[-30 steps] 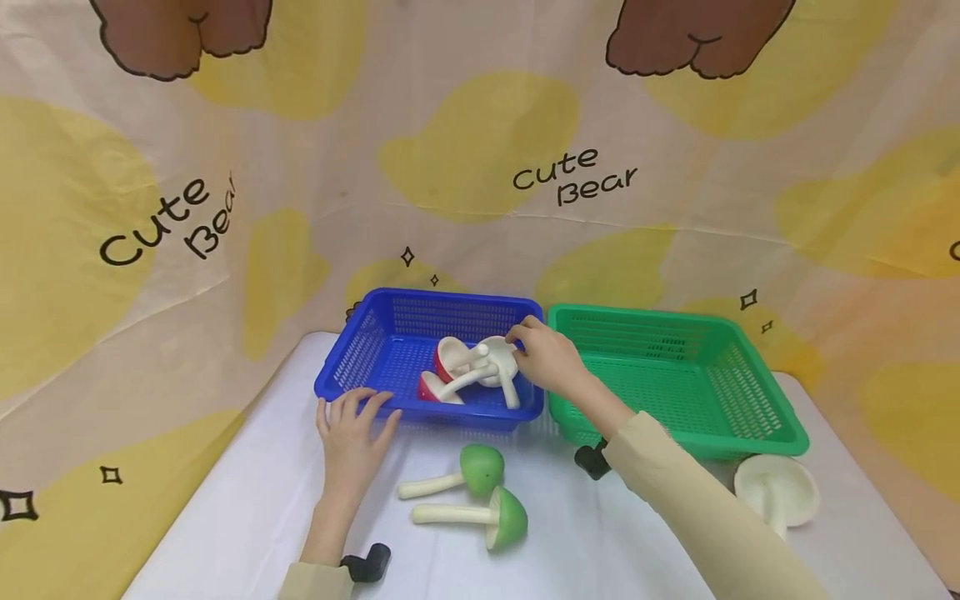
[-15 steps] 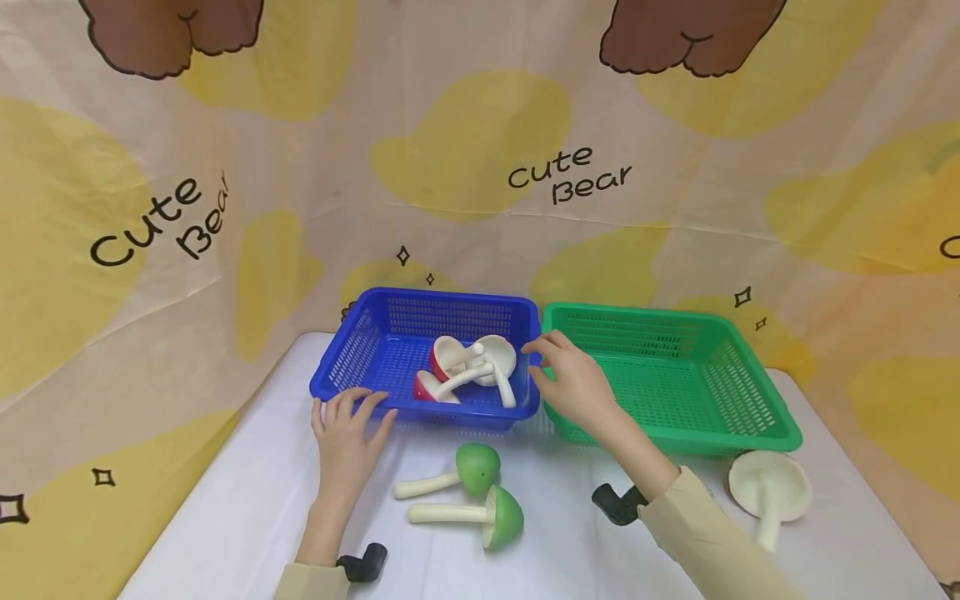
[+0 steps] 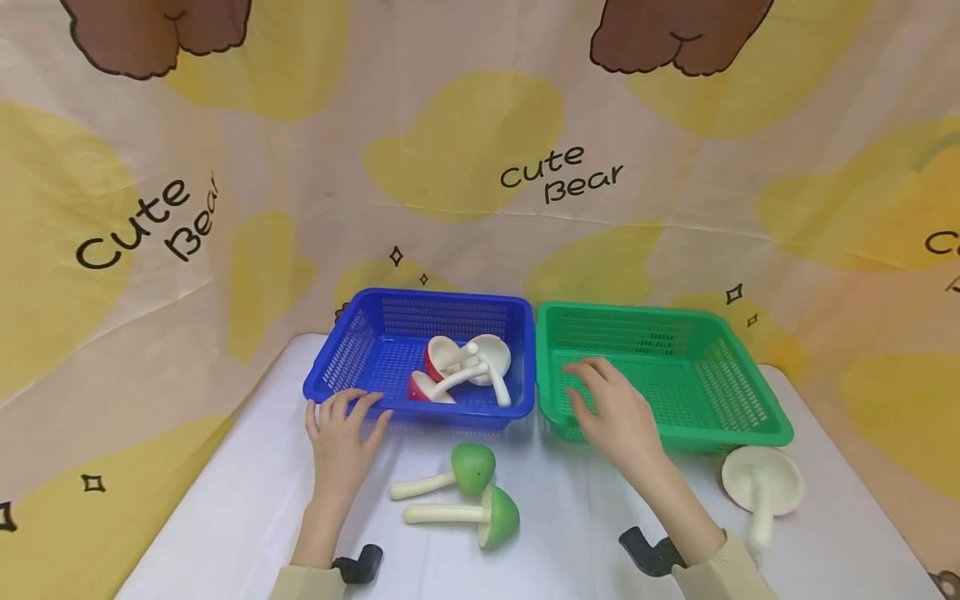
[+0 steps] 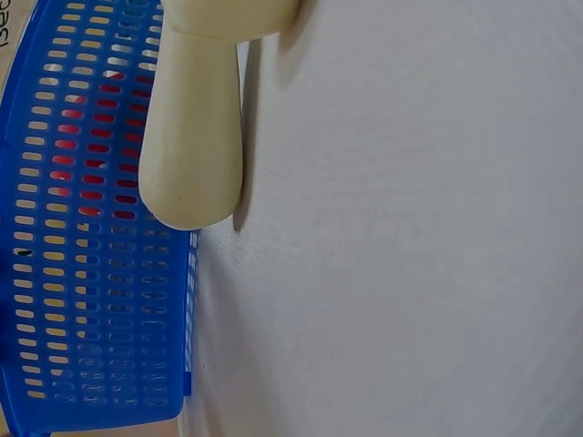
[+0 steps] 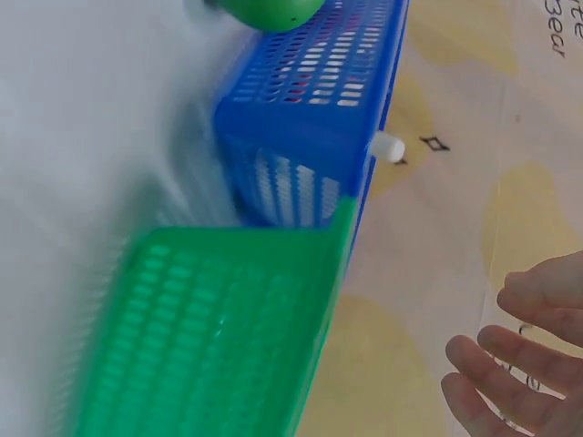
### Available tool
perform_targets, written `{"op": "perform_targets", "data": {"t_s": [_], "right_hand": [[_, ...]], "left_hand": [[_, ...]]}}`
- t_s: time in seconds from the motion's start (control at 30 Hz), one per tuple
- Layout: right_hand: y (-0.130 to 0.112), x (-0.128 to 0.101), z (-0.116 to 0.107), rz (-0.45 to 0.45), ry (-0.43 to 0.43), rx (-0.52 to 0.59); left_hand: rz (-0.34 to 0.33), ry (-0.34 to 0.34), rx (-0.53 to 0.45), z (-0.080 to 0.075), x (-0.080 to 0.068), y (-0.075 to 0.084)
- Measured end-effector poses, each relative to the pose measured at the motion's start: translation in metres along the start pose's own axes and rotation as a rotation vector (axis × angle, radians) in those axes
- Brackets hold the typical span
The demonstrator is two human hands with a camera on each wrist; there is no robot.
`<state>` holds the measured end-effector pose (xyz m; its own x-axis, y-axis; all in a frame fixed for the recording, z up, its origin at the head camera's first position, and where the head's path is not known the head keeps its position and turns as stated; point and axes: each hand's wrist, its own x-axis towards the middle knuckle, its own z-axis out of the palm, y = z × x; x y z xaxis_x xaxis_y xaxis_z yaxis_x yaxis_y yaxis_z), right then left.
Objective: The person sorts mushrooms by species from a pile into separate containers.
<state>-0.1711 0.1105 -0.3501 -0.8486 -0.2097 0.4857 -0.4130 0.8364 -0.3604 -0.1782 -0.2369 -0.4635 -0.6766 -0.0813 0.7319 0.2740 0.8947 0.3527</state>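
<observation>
My left hand (image 3: 341, 442) rests on the front rim of the blue basket (image 3: 457, 410), its fingertips over the edge; it is out of sight in the left wrist view. Several toy mushrooms with white stems lie inside, including a red-capped mushroom (image 3: 422, 387). Above the front left part of the green basket (image 3: 720, 437) is my right hand (image 3: 618, 412), holding nothing, its fingers loosely bent and thumb apart. Two green-capped mushrooms, one nearer the baskets (image 3: 472, 467) and one nearer me (image 3: 500, 517), lie on the white table. A pale stem (image 4: 193, 137) fills the left wrist view's upper part.
At the right, a mushroom with a pale underside (image 3: 762, 483) lies beside the green basket's front corner. The baskets stand side by side against a printed cloth backdrop (image 3: 450, 167). The white tabletop (image 3: 570, 533) extends in front of them.
My right hand has left the mushrooms in the blue basket and moved right and toward me, over the green basket's edge. My left hand stays at the blue rim.
</observation>
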Motion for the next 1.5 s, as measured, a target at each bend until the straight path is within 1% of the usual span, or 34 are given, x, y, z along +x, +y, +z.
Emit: {"op": "perform_targets", "data": {"t_s": [0.17, 0.37, 0.53, 0.7, 0.8, 0.97, 1.07, 1.23, 1.3, 1.5], "right_hand": [[0.014, -0.022, -0.005, 0.026, 0.055, -0.003], [0.035, -0.046, -0.011, 0.059, 0.113, -0.021], [0.05, -0.068, -0.016, 0.091, 0.128, -0.019], [0.068, -0.086, -0.021, 0.148, 0.128, -0.022], [0.08, -0.096, -0.022, 0.182, 0.133, -0.041], [0.097, -0.108, -0.027, 0.215, 0.138, -0.088], [0.106, -0.114, -0.032, 0.253, 0.119, -0.098], [0.122, -0.123, -0.04, 0.361, 0.046, -0.093], [0.128, -0.127, -0.043, 0.395, 0.031, -0.1], [0.146, -0.134, -0.047, 0.466, -0.013, -0.109]], "left_hand": [[-0.006, -0.001, 0.001, -0.003, 0.0, -0.001], [-0.016, -0.021, -0.012, -0.002, 0.0, 0.0], [-0.02, -0.027, -0.016, -0.001, 0.0, 0.001], [-0.027, -0.036, -0.019, -0.001, 0.0, 0.002], [-0.029, -0.039, -0.019, -0.002, 0.0, 0.002], [-0.033, -0.042, -0.021, -0.002, -0.001, 0.002], [-0.032, -0.037, -0.02, -0.003, -0.001, 0.002], [-0.03, -0.026, -0.018, -0.003, -0.001, 0.002], [-0.028, -0.023, -0.017, -0.003, -0.001, 0.002], [-0.026, -0.022, -0.013, -0.002, -0.001, 0.002]]}}
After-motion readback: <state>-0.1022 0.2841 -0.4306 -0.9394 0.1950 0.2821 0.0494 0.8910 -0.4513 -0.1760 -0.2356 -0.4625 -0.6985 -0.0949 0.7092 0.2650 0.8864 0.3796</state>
